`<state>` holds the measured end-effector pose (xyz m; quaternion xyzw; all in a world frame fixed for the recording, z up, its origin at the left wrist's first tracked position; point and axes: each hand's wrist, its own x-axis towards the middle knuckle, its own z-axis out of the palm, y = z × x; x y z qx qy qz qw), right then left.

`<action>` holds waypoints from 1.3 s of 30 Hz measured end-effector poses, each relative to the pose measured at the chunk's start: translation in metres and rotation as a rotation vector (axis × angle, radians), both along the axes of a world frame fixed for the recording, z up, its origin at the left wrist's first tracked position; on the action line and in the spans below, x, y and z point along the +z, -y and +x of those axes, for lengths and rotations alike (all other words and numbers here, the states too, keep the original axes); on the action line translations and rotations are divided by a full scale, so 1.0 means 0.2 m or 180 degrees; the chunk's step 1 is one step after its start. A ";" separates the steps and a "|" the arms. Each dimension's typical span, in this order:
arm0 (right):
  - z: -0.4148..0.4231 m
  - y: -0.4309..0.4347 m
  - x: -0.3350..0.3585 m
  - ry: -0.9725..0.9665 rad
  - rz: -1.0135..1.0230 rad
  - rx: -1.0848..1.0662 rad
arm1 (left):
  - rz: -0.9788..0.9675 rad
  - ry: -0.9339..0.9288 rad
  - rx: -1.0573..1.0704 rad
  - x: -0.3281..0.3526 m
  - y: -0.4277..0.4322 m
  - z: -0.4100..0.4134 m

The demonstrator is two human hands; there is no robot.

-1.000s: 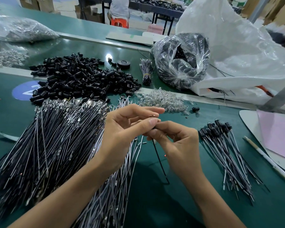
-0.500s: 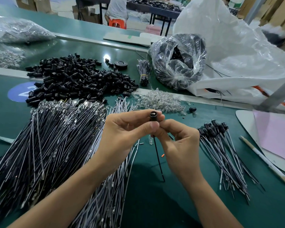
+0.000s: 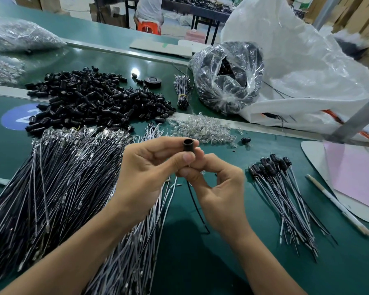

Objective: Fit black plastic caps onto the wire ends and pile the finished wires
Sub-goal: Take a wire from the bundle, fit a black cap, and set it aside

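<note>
Left hand (image 3: pixel 149 167) pinches black cap (image 3: pixel 188 145) between thumb and forefinger, open end up, above surface (image 3: pixel 222 262). Right hand (image 3: pixel 217 192) pinches wire (image 3: pixel 197 207) just below cap; wire hangs toward surface. Capped wires (image 3: pixel 285 192) piled right of hands; bare wires (image 3: pixel 51 188) left; loose caps (image 3: pixel 98 101) heaped behind.

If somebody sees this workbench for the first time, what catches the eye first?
At the centre, the left hand pinches a black cap while the right hand pinches its wire. A huge fan of uncapped wires fills the left side, with a heap of loose caps behind it.
</note>
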<state>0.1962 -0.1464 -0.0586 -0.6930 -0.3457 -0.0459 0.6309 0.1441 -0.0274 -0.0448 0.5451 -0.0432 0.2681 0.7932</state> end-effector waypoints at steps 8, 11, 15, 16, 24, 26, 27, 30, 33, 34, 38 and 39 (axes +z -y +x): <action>0.02 0.01 0.01 -0.0036 -0.0282 -0.0053 | -0.0040 -0.0181 0.0214 0.00 0.00 0.02; 0.05 0.02 0.02 -0.0044 -0.0200 -0.0128 | -0.0196 -0.0251 0.0334 0.02 -0.01 0.02; 0.14 0.06 0.02 0.0279 -0.0582 -0.0968 | -0.0672 -0.0564 0.0465 0.05 -0.06 0.01; 0.16 0.06 0.01 0.0373 -0.0909 -0.1036 | -0.0724 -0.0672 0.0444 0.05 -0.07 0.01; 0.21 0.04 -0.09 0.0658 -0.2702 -0.0846 | -0.0318 -0.1073 0.0168 0.02 -0.08 0.03; 0.21 0.05 -0.07 0.0565 -0.2414 -0.0897 | -0.0085 -0.1131 0.0187 0.01 -0.08 0.03; 0.21 0.05 -0.05 0.0469 -0.2106 -0.0942 | 0.0067 -0.1169 0.0220 0.01 -0.08 0.03; 0.20 0.06 0.01 -0.0090 -0.0876 -0.0840 | 0.0674 -0.1242 0.0347 -0.01 -0.07 0.04; 0.20 0.09 0.06 -0.0319 -0.0249 -0.0463 | 0.1217 -0.1176 0.0468 -0.04 -0.06 0.05; 0.19 0.09 0.07 -0.0267 -0.0263 -0.0369 | 0.1335 -0.1135 0.0475 -0.05 -0.06 0.05; 0.16 0.08 0.08 0.0016 -0.0488 -0.0206 | 0.1454 -0.1052 0.0426 -0.07 -0.06 0.05; 0.16 0.08 0.08 0.0100 -0.0514 -0.0197 | 0.1466 -0.1044 0.0422 -0.07 -0.07 0.05</action>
